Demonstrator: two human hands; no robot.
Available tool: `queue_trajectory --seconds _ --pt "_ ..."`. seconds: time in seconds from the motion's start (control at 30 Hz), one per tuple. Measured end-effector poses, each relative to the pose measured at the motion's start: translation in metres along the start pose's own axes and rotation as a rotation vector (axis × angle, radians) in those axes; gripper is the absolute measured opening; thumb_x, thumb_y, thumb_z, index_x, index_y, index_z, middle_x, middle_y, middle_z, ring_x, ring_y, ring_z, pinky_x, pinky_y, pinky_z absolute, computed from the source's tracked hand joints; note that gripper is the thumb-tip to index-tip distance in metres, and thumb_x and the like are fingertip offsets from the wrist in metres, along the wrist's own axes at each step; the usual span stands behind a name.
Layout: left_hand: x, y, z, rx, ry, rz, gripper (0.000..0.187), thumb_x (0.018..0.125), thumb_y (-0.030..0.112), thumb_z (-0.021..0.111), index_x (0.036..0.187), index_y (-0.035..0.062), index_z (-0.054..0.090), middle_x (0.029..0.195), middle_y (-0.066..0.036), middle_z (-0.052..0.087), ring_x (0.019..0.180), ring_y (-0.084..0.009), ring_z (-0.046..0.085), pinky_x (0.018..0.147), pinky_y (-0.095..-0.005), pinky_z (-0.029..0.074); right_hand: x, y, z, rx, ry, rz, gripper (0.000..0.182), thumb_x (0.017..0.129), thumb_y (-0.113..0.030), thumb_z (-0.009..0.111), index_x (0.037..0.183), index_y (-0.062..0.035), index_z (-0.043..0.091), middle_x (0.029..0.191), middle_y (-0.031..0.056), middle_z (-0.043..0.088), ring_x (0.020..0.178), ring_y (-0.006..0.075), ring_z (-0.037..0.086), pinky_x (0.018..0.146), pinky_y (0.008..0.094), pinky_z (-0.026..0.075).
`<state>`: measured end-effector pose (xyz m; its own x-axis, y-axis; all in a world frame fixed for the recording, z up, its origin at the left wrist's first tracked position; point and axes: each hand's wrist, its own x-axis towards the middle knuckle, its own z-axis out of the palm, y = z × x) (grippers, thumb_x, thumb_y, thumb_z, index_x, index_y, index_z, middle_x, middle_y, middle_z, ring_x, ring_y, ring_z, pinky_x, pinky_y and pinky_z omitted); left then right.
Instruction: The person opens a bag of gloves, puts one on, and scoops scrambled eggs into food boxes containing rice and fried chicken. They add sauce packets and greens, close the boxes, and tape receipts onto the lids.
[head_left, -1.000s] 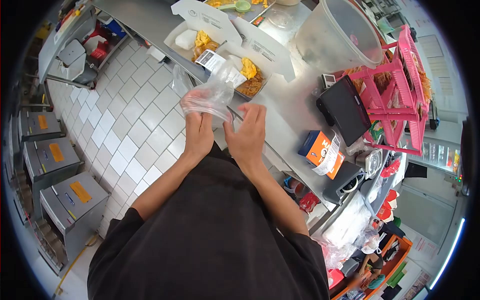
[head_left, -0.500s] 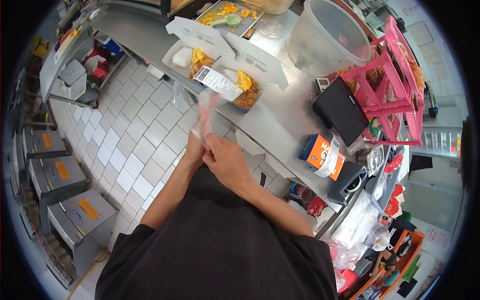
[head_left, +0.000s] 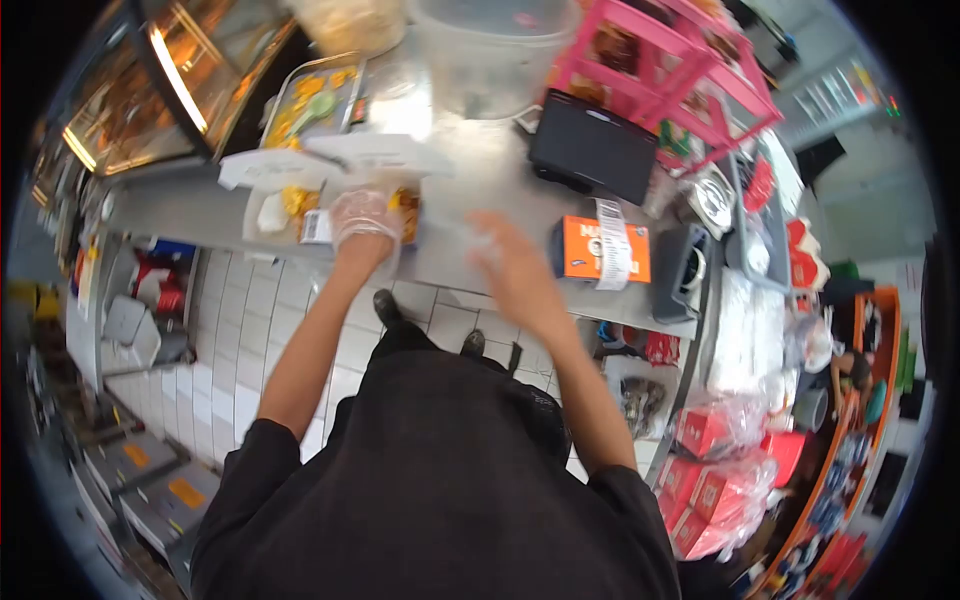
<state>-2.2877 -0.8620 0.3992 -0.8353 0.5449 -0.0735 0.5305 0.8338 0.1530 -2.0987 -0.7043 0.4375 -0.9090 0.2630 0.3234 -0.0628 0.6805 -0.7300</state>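
Observation:
My left hand [head_left: 362, 218], in a clear plastic glove, reaches over the right-hand food box, its fingers hidden from view. Beneath it, brown fried food [head_left: 405, 207] shows at the box's right side. Beside that hand is a printed paper slip [head_left: 316, 226]. In the neighbouring open white box [head_left: 252, 222] lie white rice [head_left: 272, 213] and yellow egg [head_left: 298, 200]. The raised white lids [head_left: 375, 152] stand behind the hand. My bare right hand [head_left: 518, 270] hovers at the counter's front edge, blurred, its fingers apart with nothing visible in them.
An orange box [head_left: 590, 250] with a receipt over it sits right on the steel counter [head_left: 450, 185], before a black tablet-like screen [head_left: 592, 145]. Pink racks [head_left: 660, 60], a clear tub [head_left: 490, 60] and a tray of egg [head_left: 318, 95] stand behind. A heated display [head_left: 160, 90] is far left.
My hands, together at the left glove before, are now apart. The left has moved forward onto the right-hand food box; the right has swung rightward. The view has turned right.

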Motion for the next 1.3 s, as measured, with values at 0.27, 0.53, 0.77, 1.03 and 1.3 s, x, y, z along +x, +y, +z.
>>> queue_trajectory --seconds 0.27,0.53,0.77,1.03,1.3 --pt "0.045 0.003 0.008 0.316 -0.292 0.029 0.036 0.079 0.016 0.065 0.115 0.0162 0.069 0.119 -0.012 0.068 0.116 -0.0281 0.062 0.097 -0.0380 0.048 0.096 0.207 -0.060 -0.866 0.424 0.516 0.057 0.094 -0.049 0.053 0.143 -0.0184 0.048 0.153 0.0162 0.029 0.135 0.0474 0.032 0.103 0.0674 0.028" --pt "0.057 -0.011 0.016 0.325 -0.268 0.187 0.033 0.082 0.015 0.065 0.114 0.0143 0.069 0.119 -0.012 0.068 0.114 -0.0295 0.063 0.096 -0.0395 0.050 0.066 0.179 -0.044 -0.917 0.291 0.532 0.040 0.095 -0.044 0.055 0.109 -0.0085 0.068 0.144 0.0189 0.039 0.130 0.0411 0.033 0.099 0.0619 0.027" --pt "0.074 -0.010 0.019 0.342 -0.317 0.234 0.040 0.084 0.009 0.060 0.123 0.0163 0.063 0.123 -0.013 0.065 0.118 -0.0311 0.061 0.096 -0.0418 0.051 0.047 0.114 -0.052 -0.710 0.498 0.625 0.039 0.096 -0.044 0.054 0.109 -0.0098 0.068 0.142 0.0206 0.040 0.130 0.0405 0.032 0.100 0.0635 0.024" --pt "0.071 -0.007 -0.006 0.284 -0.371 0.299 0.038 0.083 0.013 0.065 0.121 0.0149 0.063 0.116 -0.015 0.067 0.112 -0.0328 0.063 0.090 -0.0440 0.053 0.068 0.146 -0.064 -0.578 0.359 0.794 0.047 0.095 -0.048 0.055 0.124 -0.0122 0.060 0.141 0.0200 0.042 0.132 0.0400 0.032 0.103 0.0636 0.023" --pt "0.043 -0.053 -0.126 -0.528 -0.360 0.220 0.033 0.085 0.021 0.071 0.115 0.0119 0.061 0.098 -0.010 0.067 0.088 -0.0246 0.064 0.080 -0.0362 0.052 0.065 0.171 -0.079 -0.575 0.338 0.822 0.042 0.094 -0.041 0.058 0.130 -0.0183 0.058 0.143 0.0185 0.040 0.132 0.0407 0.032 0.102 0.0625 0.026"
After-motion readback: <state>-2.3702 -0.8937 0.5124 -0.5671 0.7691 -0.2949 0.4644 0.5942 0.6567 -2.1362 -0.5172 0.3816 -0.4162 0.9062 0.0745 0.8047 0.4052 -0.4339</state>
